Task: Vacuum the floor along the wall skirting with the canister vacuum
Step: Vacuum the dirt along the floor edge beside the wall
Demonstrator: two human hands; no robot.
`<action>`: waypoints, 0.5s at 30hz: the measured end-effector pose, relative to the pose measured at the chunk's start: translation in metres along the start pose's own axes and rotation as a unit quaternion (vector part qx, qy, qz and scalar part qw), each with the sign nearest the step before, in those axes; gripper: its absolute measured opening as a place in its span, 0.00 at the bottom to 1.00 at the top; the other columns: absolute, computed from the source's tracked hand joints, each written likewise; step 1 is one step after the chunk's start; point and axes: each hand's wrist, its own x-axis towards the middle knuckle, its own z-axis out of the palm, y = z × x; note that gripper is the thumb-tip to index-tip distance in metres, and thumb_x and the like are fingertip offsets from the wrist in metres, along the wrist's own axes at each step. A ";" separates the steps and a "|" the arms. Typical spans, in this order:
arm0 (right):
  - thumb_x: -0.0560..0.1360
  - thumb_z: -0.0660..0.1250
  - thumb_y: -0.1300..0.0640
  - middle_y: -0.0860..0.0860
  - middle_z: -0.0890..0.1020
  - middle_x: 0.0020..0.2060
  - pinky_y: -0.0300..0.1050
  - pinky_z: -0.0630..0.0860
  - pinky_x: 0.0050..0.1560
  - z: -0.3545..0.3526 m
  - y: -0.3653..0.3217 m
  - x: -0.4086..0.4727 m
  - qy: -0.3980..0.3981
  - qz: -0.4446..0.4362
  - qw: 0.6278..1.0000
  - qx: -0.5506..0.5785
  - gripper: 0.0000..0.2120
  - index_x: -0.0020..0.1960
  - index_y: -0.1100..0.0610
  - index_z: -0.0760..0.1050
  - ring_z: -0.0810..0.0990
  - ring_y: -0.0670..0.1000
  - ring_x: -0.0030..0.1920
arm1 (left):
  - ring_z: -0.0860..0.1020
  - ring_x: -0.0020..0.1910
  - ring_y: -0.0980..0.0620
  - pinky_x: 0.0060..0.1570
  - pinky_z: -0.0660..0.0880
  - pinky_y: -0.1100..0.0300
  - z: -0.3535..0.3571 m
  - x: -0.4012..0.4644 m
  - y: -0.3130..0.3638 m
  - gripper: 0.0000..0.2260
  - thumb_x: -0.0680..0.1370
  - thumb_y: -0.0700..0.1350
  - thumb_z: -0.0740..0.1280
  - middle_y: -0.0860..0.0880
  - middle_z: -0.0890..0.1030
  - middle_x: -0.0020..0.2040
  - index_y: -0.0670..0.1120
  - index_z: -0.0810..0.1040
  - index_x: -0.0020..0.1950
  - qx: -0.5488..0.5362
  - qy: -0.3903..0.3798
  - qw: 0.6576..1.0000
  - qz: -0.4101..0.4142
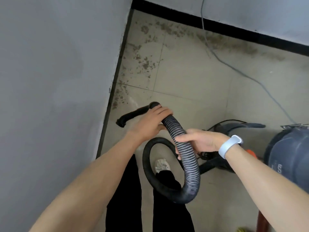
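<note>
I hold the hose (173, 129) with both hands: left hand (150, 123) clenched behind the nozzle (122, 122), right hand (199, 141) grasping lower. Nozzle hovers beside the skirting (115, 77); next I judge it must lower onto the dust (145, 62).

Beige tiled floor (192, 77) is showing dark dirt patches (147, 62) along the black skirting (217, 25) near the corner. A thin grey cable (247, 76) is trailing across the tiles, and the grey canister vacuum (291, 153) is sitting on them at right.
</note>
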 end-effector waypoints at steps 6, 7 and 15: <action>0.74 0.65 0.53 0.56 0.75 0.36 0.51 0.77 0.44 0.024 -0.010 0.028 0.117 -0.076 0.969 0.205 0.14 0.53 0.60 0.67 0.78 0.54 0.35 | 0.69 0.69 0.45 0.72 0.60 0.53 -0.012 0.019 -0.018 0.25 0.71 0.36 0.71 0.46 0.73 0.69 0.43 0.73 0.67 -0.045 -0.017 0.997 0.053; 0.76 0.64 0.55 0.55 0.75 0.36 0.51 0.76 0.44 0.029 -0.010 0.035 0.146 -0.095 0.963 0.205 0.12 0.55 0.60 0.67 0.77 0.54 0.34 | 0.68 0.70 0.47 0.71 0.60 0.55 -0.015 0.020 -0.025 0.26 0.72 0.35 0.70 0.47 0.70 0.71 0.45 0.71 0.70 -0.058 -0.019 0.998 0.020; 0.77 0.65 0.51 0.52 0.74 0.59 0.40 0.69 0.58 0.057 -0.007 0.089 0.229 -0.113 0.953 -0.164 0.25 0.70 0.56 0.60 0.73 0.48 0.57 | 0.78 0.47 0.45 0.45 0.79 0.53 -0.046 0.058 -0.054 0.17 0.81 0.51 0.60 0.46 0.75 0.51 0.43 0.65 0.65 -0.550 -0.040 0.728 -0.408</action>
